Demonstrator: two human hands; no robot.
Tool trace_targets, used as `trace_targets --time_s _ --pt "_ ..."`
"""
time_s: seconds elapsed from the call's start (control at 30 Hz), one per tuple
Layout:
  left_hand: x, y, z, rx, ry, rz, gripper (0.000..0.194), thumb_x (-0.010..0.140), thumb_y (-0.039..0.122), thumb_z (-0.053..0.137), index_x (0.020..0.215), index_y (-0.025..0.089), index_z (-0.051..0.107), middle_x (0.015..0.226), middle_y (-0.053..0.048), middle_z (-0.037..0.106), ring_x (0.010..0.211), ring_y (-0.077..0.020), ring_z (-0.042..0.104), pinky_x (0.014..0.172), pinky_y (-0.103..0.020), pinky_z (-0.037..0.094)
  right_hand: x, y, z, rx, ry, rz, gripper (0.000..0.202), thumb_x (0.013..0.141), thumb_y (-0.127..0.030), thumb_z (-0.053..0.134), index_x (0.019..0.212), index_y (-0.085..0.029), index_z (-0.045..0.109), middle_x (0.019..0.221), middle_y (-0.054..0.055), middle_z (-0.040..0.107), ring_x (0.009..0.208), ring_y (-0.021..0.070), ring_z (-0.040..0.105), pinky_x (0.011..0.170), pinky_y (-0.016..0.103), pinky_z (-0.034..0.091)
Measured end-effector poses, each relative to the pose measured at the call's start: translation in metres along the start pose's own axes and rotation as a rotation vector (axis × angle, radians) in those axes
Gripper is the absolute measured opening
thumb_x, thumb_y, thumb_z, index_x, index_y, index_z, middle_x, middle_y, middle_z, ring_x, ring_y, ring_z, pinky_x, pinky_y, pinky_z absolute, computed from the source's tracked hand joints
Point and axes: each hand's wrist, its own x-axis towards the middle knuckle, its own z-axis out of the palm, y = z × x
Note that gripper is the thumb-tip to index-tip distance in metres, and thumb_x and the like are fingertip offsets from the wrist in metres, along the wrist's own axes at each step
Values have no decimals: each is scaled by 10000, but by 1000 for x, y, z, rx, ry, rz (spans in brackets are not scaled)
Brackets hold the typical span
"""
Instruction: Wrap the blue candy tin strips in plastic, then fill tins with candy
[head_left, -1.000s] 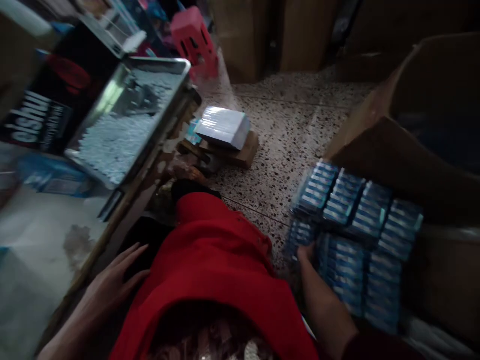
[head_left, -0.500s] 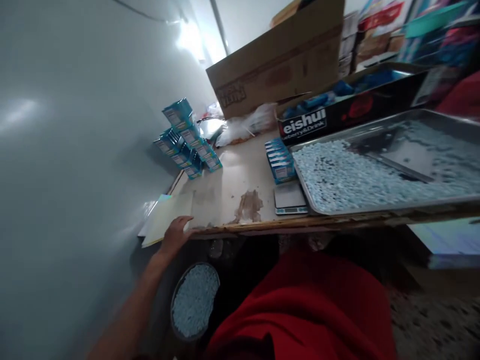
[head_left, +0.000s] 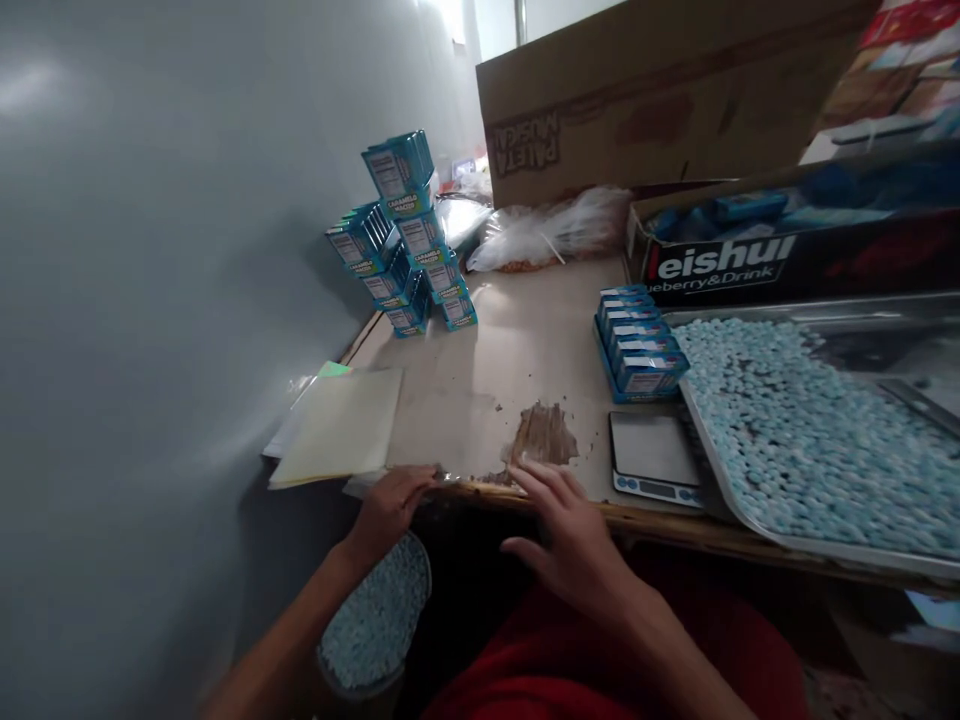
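Observation:
My left hand [head_left: 390,508] is at the table's front edge, fingers pressed together over a strip of clear plastic [head_left: 363,484] that shows at its side; its grip is partly hidden. My right hand [head_left: 574,525] is open, fingers stretched toward the edge beside a worn brown patch [head_left: 546,434], holding nothing. Close to my left hand lie pale yellow sheets [head_left: 341,425]. Right of my right hand sits a small digital scale [head_left: 654,446]. Behind it, several blue boxes [head_left: 651,378] stand in a row in a blue tray.
Stacked blue boxes [head_left: 420,235] stand by the grey wall [head_left: 150,250]. A metal tray [head_left: 720,480] holds many pale blue candies. Behind are a black carton [head_left: 720,265], a plastic bag [head_left: 555,235] and a large cardboard box [head_left: 637,110]. Below the table, a bucket [head_left: 427,590] holds candies.
My right hand has come into view at the table edge. My left hand has moved right along the edge, and its fingers have closed together. The view has shifted nearer the table.

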Motion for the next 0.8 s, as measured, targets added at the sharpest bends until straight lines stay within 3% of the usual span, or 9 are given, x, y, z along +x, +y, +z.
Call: trace_targets --time_s 0.07,0.1,0.23,0.37,0.47,0.57,0.67,0.73,0.8 --pt "8 12 -9 68 32 143 187 1011 196 543 1107 219 702 1176 -49 767 1193 -216 669 1118 -449 470 44 -14 31 -90 -145 -104 1029 696 -375 925 1548 -162 388 1580 214 435 1419 388 431 1129 540 417" --pt "15 19 -13 104 30 193 176 1004 181 553 1106 212 693 1161 -52 765 1190 -224 660 1116 -459 459 60 -20 47 -138 -180 -133 1045 678 -399 935 1533 -129 396 1563 235 447 1402 399 438 1121 544 405" --pt "45 40 -27 184 -21 186 162 1010 200 527 930 185 667 863 -53 718 855 -212 657 839 -386 525 83 -28 86 -318 -266 -133 143 945 -190 651 1084 -155 647 964 94 740 916 265 653 868 413 437" --pt "38 31 -39 258 18 189 271 971 357 601 1164 173 652 1079 -120 734 1006 -289 673 945 -474 514 86 -13 67 -393 -286 36 100 973 -124 582 959 -211 629 813 24 729 788 218 653 769 365 356" --pt "25 0 -43 263 48 212 273 958 242 571 1217 252 657 1127 -69 755 986 -263 708 907 -428 544 96 -7 39 -452 -296 173 121 966 -136 601 1058 -214 613 844 19 745 791 209 661 752 353 332" --pt "34 -16 -41 188 22 219 290 944 208 536 1169 296 695 1101 -39 772 948 -244 729 822 -384 569 108 -10 25 -506 -325 -3 148 978 -163 591 1122 -194 594 922 50 748 845 225 659 787 365 349" --pt "52 -2 -43 162 -3 173 205 946 195 560 1019 279 732 1006 -35 774 923 -233 722 841 -369 562 104 -13 26 -457 -410 -123 80 956 -133 589 948 -197 635 839 48 743 772 216 657 777 359 372" --pt "53 6 -42 104 10 83 140 946 211 609 976 275 730 988 -18 768 950 -218 713 976 -391 533 92 -4 28 -401 -396 10 139 934 -115 586 851 -201 659 776 47 741 716 208 661 749 345 389" --pt "39 0 -38 16 142 -204 172 888 278 715 1060 272 723 1094 -38 751 1079 -252 680 1126 -478 441 78 18 28 -271 -284 185 140 948 -196 578 884 -215 701 761 48 744 697 212 667 705 324 414"
